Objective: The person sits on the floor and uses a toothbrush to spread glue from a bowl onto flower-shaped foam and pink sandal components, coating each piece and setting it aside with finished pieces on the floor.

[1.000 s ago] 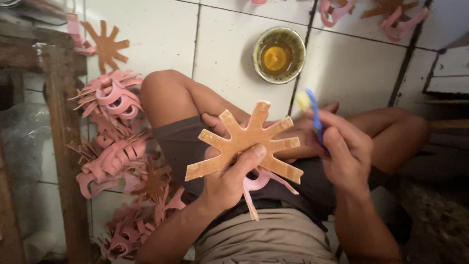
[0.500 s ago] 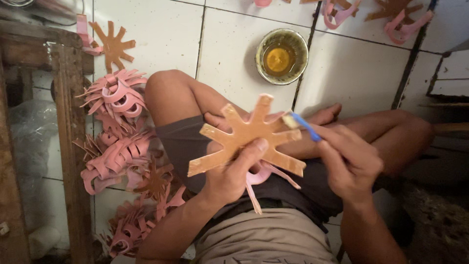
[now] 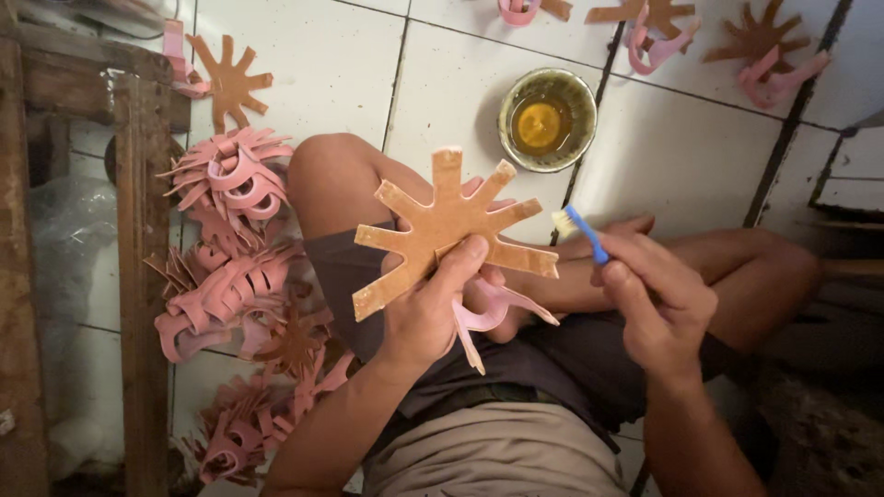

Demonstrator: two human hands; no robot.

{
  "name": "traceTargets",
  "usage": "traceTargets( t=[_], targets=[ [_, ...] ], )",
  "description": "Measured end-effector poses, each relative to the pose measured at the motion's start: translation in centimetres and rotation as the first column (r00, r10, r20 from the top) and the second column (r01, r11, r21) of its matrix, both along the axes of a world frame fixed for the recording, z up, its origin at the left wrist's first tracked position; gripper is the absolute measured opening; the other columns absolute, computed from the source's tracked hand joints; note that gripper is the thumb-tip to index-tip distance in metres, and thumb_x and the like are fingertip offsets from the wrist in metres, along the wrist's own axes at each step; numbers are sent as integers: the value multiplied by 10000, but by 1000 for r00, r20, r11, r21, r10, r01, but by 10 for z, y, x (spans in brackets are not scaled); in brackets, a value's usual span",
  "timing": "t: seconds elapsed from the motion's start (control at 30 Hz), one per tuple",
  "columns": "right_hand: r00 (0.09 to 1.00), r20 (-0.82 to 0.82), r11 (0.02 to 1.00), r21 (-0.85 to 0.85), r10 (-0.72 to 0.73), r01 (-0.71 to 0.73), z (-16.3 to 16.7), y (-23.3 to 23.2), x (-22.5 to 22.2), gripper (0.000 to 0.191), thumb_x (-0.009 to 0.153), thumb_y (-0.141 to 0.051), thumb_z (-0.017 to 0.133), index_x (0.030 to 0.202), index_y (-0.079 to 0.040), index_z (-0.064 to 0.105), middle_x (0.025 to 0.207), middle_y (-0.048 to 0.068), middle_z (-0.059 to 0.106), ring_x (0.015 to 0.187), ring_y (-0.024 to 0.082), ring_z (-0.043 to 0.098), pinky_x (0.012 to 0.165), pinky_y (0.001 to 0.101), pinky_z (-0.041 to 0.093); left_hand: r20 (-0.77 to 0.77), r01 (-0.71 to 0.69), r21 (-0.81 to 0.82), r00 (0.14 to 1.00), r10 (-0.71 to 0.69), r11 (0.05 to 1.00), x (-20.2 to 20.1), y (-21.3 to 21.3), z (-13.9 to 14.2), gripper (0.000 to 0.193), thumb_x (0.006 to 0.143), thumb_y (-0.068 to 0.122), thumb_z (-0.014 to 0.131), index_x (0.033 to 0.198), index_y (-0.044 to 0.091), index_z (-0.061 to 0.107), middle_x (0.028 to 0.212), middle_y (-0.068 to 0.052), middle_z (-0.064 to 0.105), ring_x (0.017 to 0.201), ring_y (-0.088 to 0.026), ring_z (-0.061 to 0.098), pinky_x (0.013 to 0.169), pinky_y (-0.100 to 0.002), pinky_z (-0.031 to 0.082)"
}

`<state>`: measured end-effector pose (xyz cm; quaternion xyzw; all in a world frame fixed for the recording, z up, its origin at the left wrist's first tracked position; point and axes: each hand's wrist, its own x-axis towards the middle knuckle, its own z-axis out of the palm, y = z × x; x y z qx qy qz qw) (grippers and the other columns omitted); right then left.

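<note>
No labels, signs or screens showed anywhere in the view. The only thing resembling a package was a crumpled clear plastic bag [image 3: 69,267] at about nine o'clock, pale and translucent, lying behind the wooden frame [image 3: 138,276] at the left edge; whatever it held could not be made out.

I see the star-shaped cutout [image 3: 448,225] held up in the left hand [image 3: 433,308], over my lap. The right hand [image 3: 656,294], to its right, holds a small brush [image 3: 580,230] just beside the cutout's edge. The bowl [image 3: 547,120] sits on the floor beyond. A pile of cutouts [image 3: 230,276] lies left of my knee, against the wooden frame [image 3: 138,276].
</note>
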<state>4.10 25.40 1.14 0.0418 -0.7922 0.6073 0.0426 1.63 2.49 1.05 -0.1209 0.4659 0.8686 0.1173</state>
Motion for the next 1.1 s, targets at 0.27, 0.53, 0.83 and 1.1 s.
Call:
traceTargets(
  t=[0.27,0.53,0.83,1.1],
  targets=[
    [995,37,984,155,-94,87,-2,-14,-4,213,1027,58,592,1217,75,687,900,84,640,788,128,602,685,234,454,-79,86,-71,993,-91,994,-1,0,11,461,1047,36,558,1496,-46,490,1277,-114,703,789,-109,632,734,-246,542],
    [999,-43,948,316,-30,42,-5,-2,-5,198,1058,38,619,1243,59,688,886,57,627,758,83,585,706,199,452,-89,76,-57,993,-81,995,6,4,7,449,1042,9,572,1482,-62,513,1196,-122,712,800,-105,613,726,-252,536],
    [970,126,970,-104,-207,220,-19,-1,10,262,1030,24,565,1252,100,682,893,66,625,672,59,504,636,199,368,159,-38,202,987,5,979,-11,8,-10,274,1001,127,595,1245,4,621,1023,-112,708,851,-180,692,737,-327,591],
    [996,-26,981,173,-86,89,-19,-19,4,204,1027,78,581,1211,91,669,886,79,636,804,133,611,752,243,479,216,37,88,975,-55,995,-6,14,-17,416,1094,331,496,1031,-45,663,837,-130,697,766,-210,693,697,-325,581]
  ],
)
